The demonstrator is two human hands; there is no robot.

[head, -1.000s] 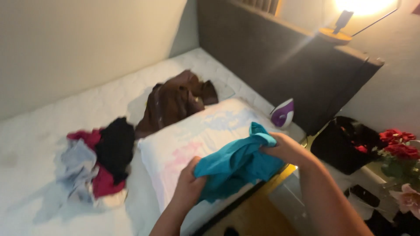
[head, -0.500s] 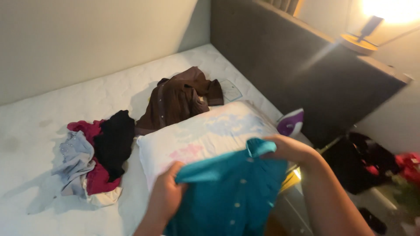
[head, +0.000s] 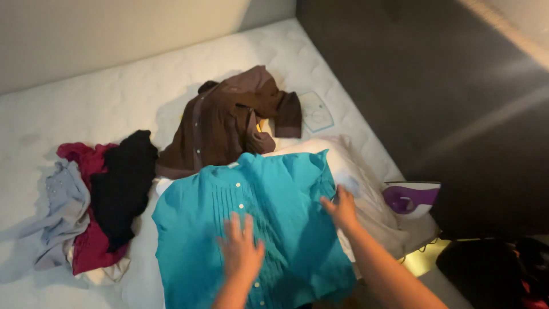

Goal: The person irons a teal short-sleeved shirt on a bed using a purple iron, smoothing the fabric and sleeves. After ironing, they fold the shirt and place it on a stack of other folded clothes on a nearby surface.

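Note:
A teal buttoned shirt [head: 269, 217] with pleats down its front lies spread over a white pillow [head: 366, 177] on the mattress [head: 114, 97]. My left hand [head: 240, 249] rests flat on the shirt's pleated front, fingers apart. My right hand [head: 341, 207] presses the shirt's right side, near its edge, fingers spread. Neither hand grips anything.
A brown shirt [head: 229, 117] lies crumpled behind the pillow. A heap of black [head: 123, 183], dark red [head: 86, 240] and grey clothes [head: 60, 212] sits at the left. A purple and white iron [head: 412, 197] stands right of the pillow, by the dark headboard [head: 434, 86].
The teal shirt, held bunched in both hands a second ago, has been opened out and laid flat on the pillow. Both hands have let go and now lie on it.

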